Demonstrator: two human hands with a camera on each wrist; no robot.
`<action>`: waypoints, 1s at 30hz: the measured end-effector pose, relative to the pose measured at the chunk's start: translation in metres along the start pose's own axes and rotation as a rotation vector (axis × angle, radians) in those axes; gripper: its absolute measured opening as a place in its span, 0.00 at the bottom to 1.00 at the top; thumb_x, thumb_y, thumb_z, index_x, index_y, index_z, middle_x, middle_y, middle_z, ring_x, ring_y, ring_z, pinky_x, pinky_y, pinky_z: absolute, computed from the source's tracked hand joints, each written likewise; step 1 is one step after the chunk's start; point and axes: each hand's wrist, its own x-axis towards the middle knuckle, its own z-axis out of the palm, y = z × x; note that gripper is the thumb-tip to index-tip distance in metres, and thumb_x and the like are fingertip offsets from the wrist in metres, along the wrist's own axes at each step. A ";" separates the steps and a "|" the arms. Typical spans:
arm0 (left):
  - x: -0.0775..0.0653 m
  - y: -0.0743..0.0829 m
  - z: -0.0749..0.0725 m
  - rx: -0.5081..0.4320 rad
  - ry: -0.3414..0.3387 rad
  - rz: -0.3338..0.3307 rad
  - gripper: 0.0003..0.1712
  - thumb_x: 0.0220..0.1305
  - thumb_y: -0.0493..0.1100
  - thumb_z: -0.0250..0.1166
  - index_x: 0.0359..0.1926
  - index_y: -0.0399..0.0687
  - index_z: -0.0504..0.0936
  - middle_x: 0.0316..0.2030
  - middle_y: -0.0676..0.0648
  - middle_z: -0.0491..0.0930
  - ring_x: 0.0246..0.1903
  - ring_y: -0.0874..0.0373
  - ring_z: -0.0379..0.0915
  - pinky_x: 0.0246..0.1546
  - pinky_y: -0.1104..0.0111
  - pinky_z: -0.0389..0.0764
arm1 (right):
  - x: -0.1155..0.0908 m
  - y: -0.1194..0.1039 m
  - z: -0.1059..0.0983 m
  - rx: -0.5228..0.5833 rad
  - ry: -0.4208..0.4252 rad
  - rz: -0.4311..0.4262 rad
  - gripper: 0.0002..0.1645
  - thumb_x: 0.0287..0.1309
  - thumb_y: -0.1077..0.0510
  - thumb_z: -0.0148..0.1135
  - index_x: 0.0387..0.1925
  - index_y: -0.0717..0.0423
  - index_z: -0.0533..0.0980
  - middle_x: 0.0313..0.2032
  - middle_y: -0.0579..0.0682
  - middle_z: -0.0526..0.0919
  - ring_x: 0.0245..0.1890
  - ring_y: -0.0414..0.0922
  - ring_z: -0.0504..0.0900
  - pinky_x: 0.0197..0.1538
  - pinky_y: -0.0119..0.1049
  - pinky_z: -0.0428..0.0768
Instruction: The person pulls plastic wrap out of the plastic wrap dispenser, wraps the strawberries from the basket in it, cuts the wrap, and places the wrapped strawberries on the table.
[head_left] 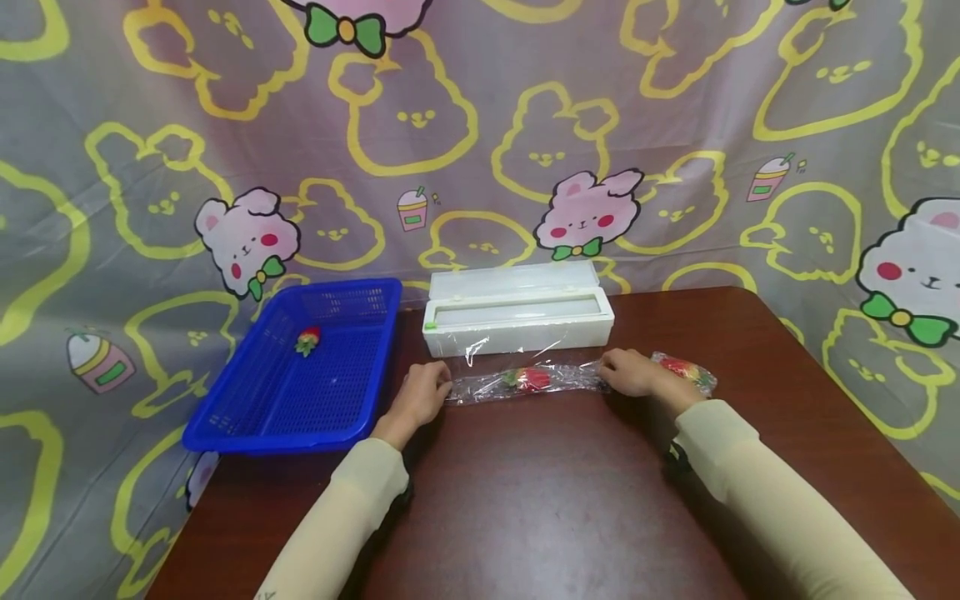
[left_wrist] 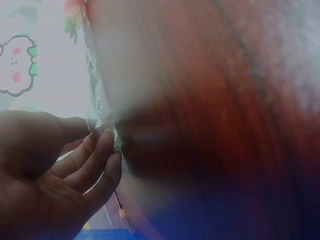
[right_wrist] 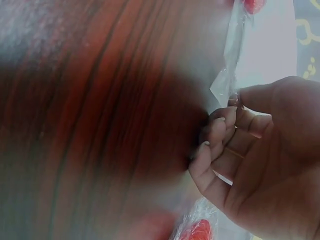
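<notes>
A strawberry (head_left: 531, 380) with green leaves lies on a strip of clear plastic wrap (head_left: 480, 387) in front of the white wrap dispenser (head_left: 517, 335). My left hand (head_left: 423, 392) pinches the wrap's left end between thumb and fingertips, as the left wrist view shows close up. At the other end my right hand (head_left: 630, 372) pinches the wrap, its other fingers curled low over the table. Just beyond the right hand sits a wrapped strawberry (head_left: 684, 371), its red side also showing in the right wrist view.
A blue plastic basket (head_left: 341, 437) stands at the left, with one strawberry (head_left: 307, 340) inside. The dispenser's lid (head_left: 513, 280) is raised at the back. Behind the brown table (head_left: 540, 500) hangs a patterned curtain (head_left: 480, 100).
</notes>
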 end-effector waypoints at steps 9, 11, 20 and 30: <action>-0.007 0.011 -0.007 0.113 0.054 0.020 0.05 0.66 0.39 0.67 0.36 0.42 0.83 0.35 0.43 0.82 0.34 0.44 0.81 0.36 0.51 0.81 | -0.007 -0.001 -0.002 -0.024 0.128 0.043 0.12 0.73 0.54 0.53 0.43 0.59 0.77 0.31 0.51 0.81 0.33 0.51 0.79 0.37 0.52 0.77; -0.010 0.018 -0.010 0.175 0.075 0.035 0.06 0.66 0.41 0.67 0.35 0.42 0.83 0.38 0.42 0.79 0.37 0.43 0.79 0.37 0.51 0.80 | -0.011 -0.005 -0.004 -0.033 0.190 0.042 0.11 0.72 0.54 0.55 0.44 0.57 0.77 0.30 0.49 0.81 0.31 0.50 0.79 0.34 0.51 0.76; -0.007 0.066 -0.015 0.301 0.178 0.210 0.15 0.65 0.41 0.69 0.50 0.39 0.83 0.51 0.38 0.80 0.50 0.39 0.75 0.46 0.47 0.77 | -0.009 -0.043 -0.005 0.040 0.258 -0.231 0.08 0.67 0.63 0.60 0.42 0.64 0.82 0.33 0.50 0.82 0.35 0.47 0.78 0.42 0.48 0.78; 0.009 0.087 0.018 0.018 -0.084 0.245 0.09 0.65 0.32 0.62 0.44 0.39 0.85 0.39 0.43 0.83 0.41 0.50 0.81 0.44 0.57 0.82 | 0.017 -0.050 0.020 0.089 0.118 -0.323 0.09 0.64 0.68 0.57 0.37 0.63 0.84 0.32 0.50 0.84 0.37 0.47 0.79 0.47 0.48 0.78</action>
